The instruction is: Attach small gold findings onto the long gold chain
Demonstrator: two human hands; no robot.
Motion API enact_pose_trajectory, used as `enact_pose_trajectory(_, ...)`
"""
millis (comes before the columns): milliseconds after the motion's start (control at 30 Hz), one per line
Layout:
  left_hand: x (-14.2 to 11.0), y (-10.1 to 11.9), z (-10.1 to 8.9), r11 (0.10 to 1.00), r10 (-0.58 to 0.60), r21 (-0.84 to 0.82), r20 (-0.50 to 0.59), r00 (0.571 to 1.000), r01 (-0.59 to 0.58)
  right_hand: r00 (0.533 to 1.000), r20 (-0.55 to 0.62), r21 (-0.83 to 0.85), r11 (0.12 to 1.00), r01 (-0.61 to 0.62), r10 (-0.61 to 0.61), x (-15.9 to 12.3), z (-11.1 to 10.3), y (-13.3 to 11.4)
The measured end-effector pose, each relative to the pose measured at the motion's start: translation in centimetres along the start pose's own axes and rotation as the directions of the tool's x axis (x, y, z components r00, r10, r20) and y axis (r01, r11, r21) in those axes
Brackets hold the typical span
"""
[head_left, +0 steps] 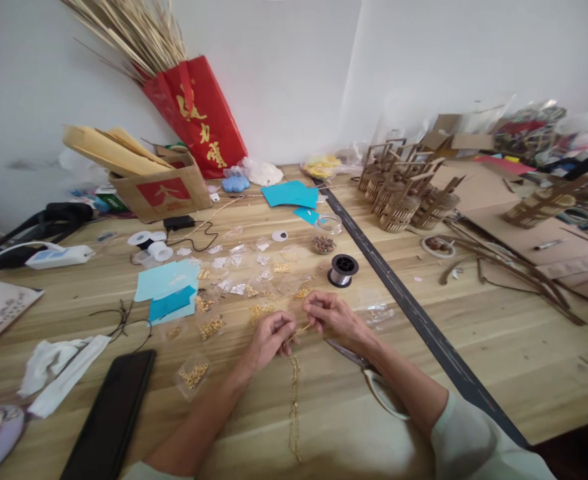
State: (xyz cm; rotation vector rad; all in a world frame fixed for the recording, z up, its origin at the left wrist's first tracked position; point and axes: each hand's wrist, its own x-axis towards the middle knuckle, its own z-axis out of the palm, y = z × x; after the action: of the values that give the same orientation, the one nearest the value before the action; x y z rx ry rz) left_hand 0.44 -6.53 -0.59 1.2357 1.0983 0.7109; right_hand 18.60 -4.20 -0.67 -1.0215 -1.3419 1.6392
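Note:
My left hand is closed in a pinch on one end of a thin gold chain, which trails down the wooden table toward me. Just to its right, my right hand is pinched too, holding a short, thin gold-coloured piece that spans the small gap between my hands. Its exact kind is too small to make out. Under my right forearm lies a pair of scissors with pale handles, partly hidden. Beyond my hands are small bags of gold beads and a black spool of clear thread.
A black phone lies at the near left, below blue paper sheets. Bamboo baskets stand at the back right, past a dark strip crossing the table. A red bag and a cardboard box stand at the back left.

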Motion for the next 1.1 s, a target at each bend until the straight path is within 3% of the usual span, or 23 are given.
enact_pose_trajectory(467,-0.2,-0.1,-0.2,0.999,0.013,0.036,0.025,1.000,-0.013,0.999,-0.053,-0.035,0.999,0.002,-0.004,0.1,-0.4,0.0)
enact_pose_trajectory(600,-0.3,0.0,-0.1,0.997,-0.030,0.070,0.030,0.999,0.028,0.999,-0.052,-0.033,0.999,0.004,-0.006,0.3,-0.8,0.3)
enact_pose_trajectory(867,-0.9,0.0,-0.2,0.989,-0.083,0.130,0.139,0.987,0.065,0.996,-0.092,-0.034,0.999,0.010,-0.013,0.5,-1.2,0.3)
enact_pose_trajectory(1100,-1.8,0.7,-0.1,0.968,-0.203,0.187,0.197,0.959,0.166,0.995,-0.094,-0.045,0.999,0.025,-0.029,0.4,-1.1,0.3)
